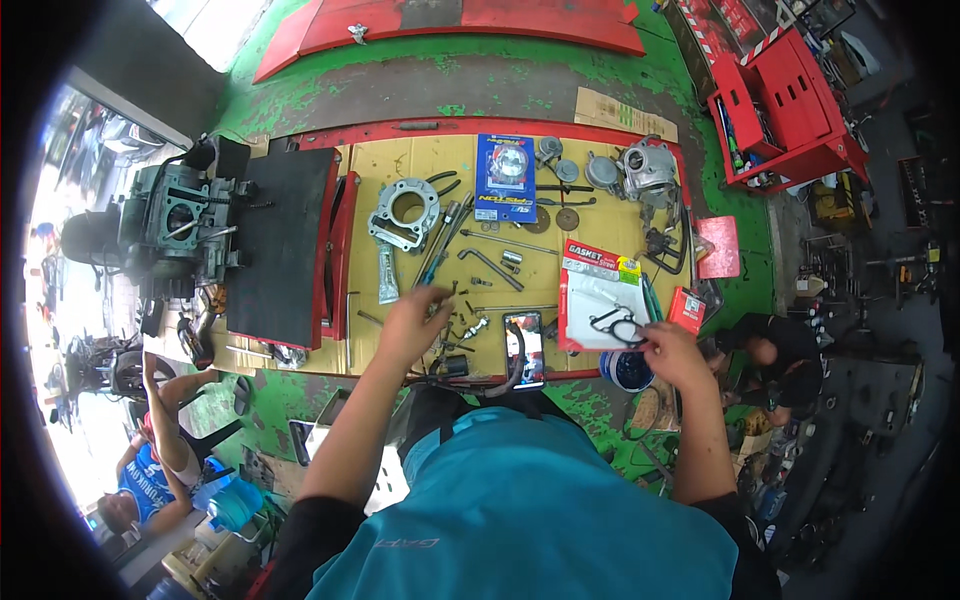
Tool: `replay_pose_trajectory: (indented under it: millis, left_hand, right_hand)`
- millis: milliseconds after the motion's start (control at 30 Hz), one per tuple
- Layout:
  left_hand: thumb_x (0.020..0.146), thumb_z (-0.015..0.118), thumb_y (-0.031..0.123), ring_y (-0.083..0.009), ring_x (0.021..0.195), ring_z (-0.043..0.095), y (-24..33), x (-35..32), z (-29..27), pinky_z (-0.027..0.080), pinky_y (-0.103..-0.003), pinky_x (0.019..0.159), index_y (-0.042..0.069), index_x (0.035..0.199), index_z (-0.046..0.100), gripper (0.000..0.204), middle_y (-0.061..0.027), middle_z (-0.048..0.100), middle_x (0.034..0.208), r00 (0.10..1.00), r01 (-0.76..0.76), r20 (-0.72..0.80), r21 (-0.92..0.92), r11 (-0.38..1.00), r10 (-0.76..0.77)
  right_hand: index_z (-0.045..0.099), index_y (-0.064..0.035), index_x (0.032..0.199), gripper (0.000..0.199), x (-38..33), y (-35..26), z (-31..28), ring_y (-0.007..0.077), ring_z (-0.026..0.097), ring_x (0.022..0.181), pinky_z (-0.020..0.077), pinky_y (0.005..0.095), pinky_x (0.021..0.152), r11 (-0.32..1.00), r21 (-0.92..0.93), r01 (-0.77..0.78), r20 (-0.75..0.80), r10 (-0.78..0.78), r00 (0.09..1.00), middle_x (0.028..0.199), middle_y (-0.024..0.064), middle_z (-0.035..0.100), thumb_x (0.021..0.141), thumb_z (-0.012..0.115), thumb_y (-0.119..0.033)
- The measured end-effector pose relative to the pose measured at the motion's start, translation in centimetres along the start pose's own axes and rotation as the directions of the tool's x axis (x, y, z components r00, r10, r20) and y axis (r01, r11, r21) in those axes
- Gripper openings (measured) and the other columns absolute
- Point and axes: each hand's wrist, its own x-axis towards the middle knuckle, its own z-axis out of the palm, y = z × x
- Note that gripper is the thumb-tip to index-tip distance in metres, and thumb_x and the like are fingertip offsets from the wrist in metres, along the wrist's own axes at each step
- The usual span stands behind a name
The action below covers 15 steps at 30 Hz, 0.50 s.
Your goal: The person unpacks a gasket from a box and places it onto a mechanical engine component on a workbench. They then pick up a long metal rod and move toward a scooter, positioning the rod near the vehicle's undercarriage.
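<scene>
Over the left-middle of the table my left hand (416, 322) hangs with its fingers apart, beside small loose bolts (468, 318). A tube with a pale label (387, 274) lies just left of its fingertips. My right hand (676, 353) pinches the edge of a thin black gasket (612, 321), which lies in front of a red-and-white gasket package (590, 322). Beyond my left hand sits a metal engine cylinder block (407, 210). A phone (524, 350) lies between my hands at the near edge.
A blue piston box (506, 180) and a cylinder head (650, 168) stand farther back. An engine (180, 225) is at the left, by a black mat (280, 240). A blue tub (628, 372) is by my right wrist. Another person (785, 355) crouches right; one (150, 480) is lower left.
</scene>
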Motion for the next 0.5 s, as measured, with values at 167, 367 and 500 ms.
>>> replay_pose_trajectory:
  millis: [167,367,500]
  left_hand:
    - [0.094,0.066,0.017,-0.0379,0.099,0.073,-3.0,11.3,4.6,0.058,-0.049,0.085,0.004,0.106,0.072,0.019,-0.0188,0.074,0.109,0.997,0.029,-0.082,0.337,0.941,-0.001]
    - [0.095,0.06,0.011,-0.0397,0.092,0.075,-4.4,15.7,7.5,0.06,-0.052,0.078,0.006,0.108,0.068,0.016,-0.019,0.075,0.104,0.998,0.066,-0.018,0.532,0.844,-0.066]
    - [0.095,0.062,0.014,-0.0406,0.092,0.074,-4.6,16.0,7.3,0.059,-0.054,0.079,0.005,0.11,0.066,0.018,-0.0195,0.075,0.102,0.998,0.067,-0.024,0.496,0.866,-0.064]
  right_hand:
    - [0.072,-0.0139,0.131,0.054,-0.8,-6.5,0.4,0.0324,0.059,0.126,0.0443,0.0491,0.106,0.994,-0.097,0.042,0.112,-0.031,0.993,0.129,0.0099,0.069,0.079,0.082,-0.025]
    - [0.068,-0.0145,0.135,0.06,-3.9,-9.4,3.1,0.0307,0.057,0.126,0.0388,0.0508,0.109,0.994,0.067,0.085,0.044,-0.088,0.995,0.129,0.01,0.068,0.081,0.085,-0.034]
    - [0.069,-0.0124,0.134,0.057,-5.2,-9.9,3.4,0.0314,0.058,0.123,0.0386,0.0482,0.109,0.992,0.102,0.072,0.037,-0.076,0.996,0.127,0.0101,0.068,0.083,0.085,-0.033]
